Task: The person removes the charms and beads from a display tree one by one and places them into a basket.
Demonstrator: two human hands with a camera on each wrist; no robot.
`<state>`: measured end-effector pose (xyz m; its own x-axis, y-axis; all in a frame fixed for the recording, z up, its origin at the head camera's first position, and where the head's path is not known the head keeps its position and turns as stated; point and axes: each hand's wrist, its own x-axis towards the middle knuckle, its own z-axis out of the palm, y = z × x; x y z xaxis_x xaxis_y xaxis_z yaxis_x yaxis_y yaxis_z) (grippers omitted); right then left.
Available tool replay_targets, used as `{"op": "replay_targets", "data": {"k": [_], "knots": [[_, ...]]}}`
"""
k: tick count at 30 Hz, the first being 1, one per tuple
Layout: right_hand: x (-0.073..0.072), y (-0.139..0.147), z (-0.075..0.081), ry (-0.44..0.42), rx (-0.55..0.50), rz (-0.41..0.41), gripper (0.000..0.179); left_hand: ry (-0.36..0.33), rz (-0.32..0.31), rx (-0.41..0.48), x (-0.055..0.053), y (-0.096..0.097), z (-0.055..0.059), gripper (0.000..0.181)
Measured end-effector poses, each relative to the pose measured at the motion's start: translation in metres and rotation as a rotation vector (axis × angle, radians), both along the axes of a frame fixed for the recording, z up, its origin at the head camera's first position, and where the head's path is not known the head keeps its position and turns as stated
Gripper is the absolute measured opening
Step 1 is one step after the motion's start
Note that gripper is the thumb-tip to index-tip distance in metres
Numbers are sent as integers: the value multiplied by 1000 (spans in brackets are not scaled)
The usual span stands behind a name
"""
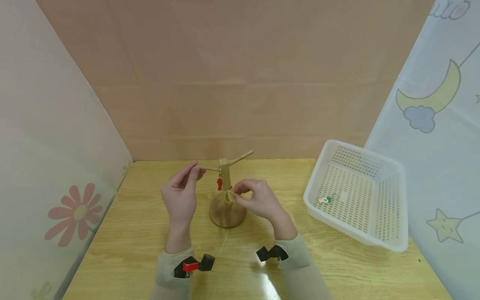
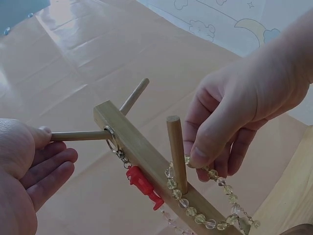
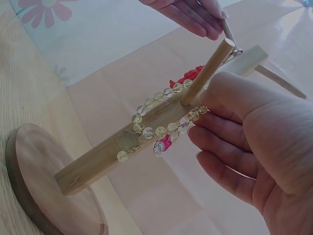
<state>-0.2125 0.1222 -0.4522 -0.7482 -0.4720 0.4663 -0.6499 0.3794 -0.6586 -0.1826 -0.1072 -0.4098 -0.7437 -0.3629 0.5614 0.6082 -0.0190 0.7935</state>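
Note:
A wooden peg stand (image 1: pixel 226 177) with a round base stands upright on the table. My left hand (image 1: pixel 182 196) pinches the tip of its left peg (image 2: pixel 80 135) between thumb and fingers. From that peg, close to the post, a red figure keychain (image 2: pixel 142 182) hangs by a metal ring. A bracelet of clear and pale yellow beads (image 3: pixel 147 131) loops over the front peg (image 3: pixel 210 71) and hangs down along the post. At the bracelet's upper side, my right hand (image 1: pixel 260 200) pinches the beads with thumb and forefinger. Behind the bracelet shows a small pink charm (image 3: pixel 165 143).
On the right side of the table stands a white perforated basket (image 1: pixel 356 232). A small green and white keychain (image 1: pixel 325 200) lies inside it. Another peg (image 1: pixel 241 157) sticks out to the back right of the stand. Cloth-covered walls enclose the table.

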Motion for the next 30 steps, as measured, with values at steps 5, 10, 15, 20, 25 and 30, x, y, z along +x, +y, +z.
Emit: {"op": "replay_targets", "data": {"k": [5,10,15,20,25,30], "knots": [[3,1,5,1,9,13,9,-1,4,-9,-1,0,-1,15],[4,2,7,24,4,39,9,-7,5,-9,-1,0,0,15],[4,3,6,61,-4,53,13,-18,-2,-6,0,1,0,15],[5,4,8,79,-7,70,13,-9,-12,4,0,1,1,15],[7,6,11,90,-2,83,11,-13,-7,6,0,1,0,15],[10,6,15,92,7,84,10,-14,0,3,1,0,0,15]]}}
